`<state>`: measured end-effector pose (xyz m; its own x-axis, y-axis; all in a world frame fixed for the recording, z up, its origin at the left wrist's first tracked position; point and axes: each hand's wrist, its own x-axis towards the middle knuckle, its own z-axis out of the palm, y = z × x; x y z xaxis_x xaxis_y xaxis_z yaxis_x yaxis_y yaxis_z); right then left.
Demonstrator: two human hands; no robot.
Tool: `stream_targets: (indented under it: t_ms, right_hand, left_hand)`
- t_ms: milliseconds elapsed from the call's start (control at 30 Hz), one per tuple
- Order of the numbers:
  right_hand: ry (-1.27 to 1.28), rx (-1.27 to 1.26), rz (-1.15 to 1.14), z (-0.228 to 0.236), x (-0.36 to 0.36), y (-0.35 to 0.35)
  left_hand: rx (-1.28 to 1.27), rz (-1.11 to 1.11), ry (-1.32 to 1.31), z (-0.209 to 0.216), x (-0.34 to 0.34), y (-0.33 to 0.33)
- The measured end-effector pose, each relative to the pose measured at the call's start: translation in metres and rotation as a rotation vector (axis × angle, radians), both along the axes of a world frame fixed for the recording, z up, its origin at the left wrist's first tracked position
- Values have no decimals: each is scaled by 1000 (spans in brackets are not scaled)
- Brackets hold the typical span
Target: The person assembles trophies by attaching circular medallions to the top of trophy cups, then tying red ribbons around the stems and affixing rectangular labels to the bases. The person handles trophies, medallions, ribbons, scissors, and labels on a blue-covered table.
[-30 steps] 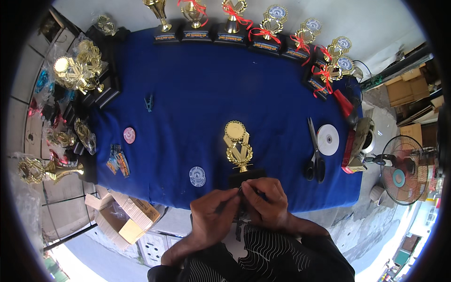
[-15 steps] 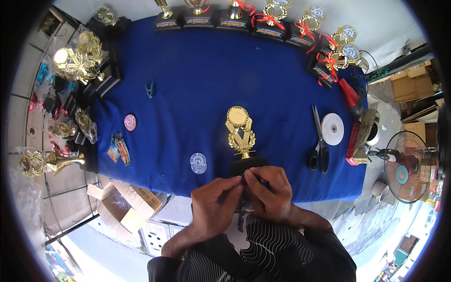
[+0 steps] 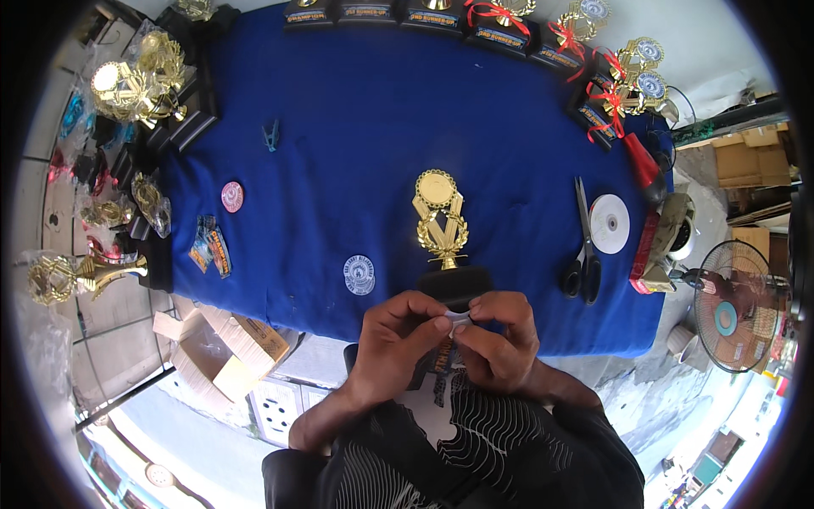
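My left hand (image 3: 392, 343) and my right hand (image 3: 502, 338) meet in front of me at the table's near edge. Both are closed in a pinch on a printed sticker label (image 3: 443, 357), whose dark lettered part hangs below the fingers. A white curled strip (image 3: 459, 317), like backing paper, shows between the fingertips. Just beyond them stands a gold trophy (image 3: 437, 227) with a blank round disc at its top and a black base (image 3: 455, 283). To its left on the cloth lies a round silver-grey sticker (image 3: 359, 276).
Blue cloth (image 3: 356, 127) covers the table. Black-handled scissors (image 3: 581, 254), a white ribbon spool (image 3: 609, 224) and a red hair dryer (image 3: 644, 165) lie at right. Left are a pink round sticker (image 3: 232, 197), printed labels (image 3: 210, 246), a clip (image 3: 270, 136) and wrapped trophies (image 3: 127, 93). Ribboned trophies (image 3: 509, 38) line the back.
The white curled strip now shows between my fingertips, and the label's lettered part has come into sight below them. My view has tilted slightly, shifting the table upward.
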<state>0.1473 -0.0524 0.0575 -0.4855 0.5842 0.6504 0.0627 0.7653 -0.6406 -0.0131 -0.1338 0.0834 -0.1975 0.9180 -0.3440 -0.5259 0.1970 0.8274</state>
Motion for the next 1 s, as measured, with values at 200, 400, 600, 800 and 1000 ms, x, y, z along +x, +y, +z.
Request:
stream_targets:
  t_ms: [200,400,600,800,1000]
  right_hand:
    - [56,-154,53,6,16,10]
    - [114,-1102,-43,11,43,26]
    - [45,-1299,-23,2,52,29]
    - [-38,-1235,26,-2,52,34]
    - [-92,-1188,24,-3,47,40]
  left_hand:
    - [121,641,-183,-16,-20,7]
    - [235,760,101,-23,-63,-7]
    - [-73,97,529,-23,-13,-20]
    - [-154,-6,693,-23,-7,-8]
    - [-208,45,547,-30,-8,-7]
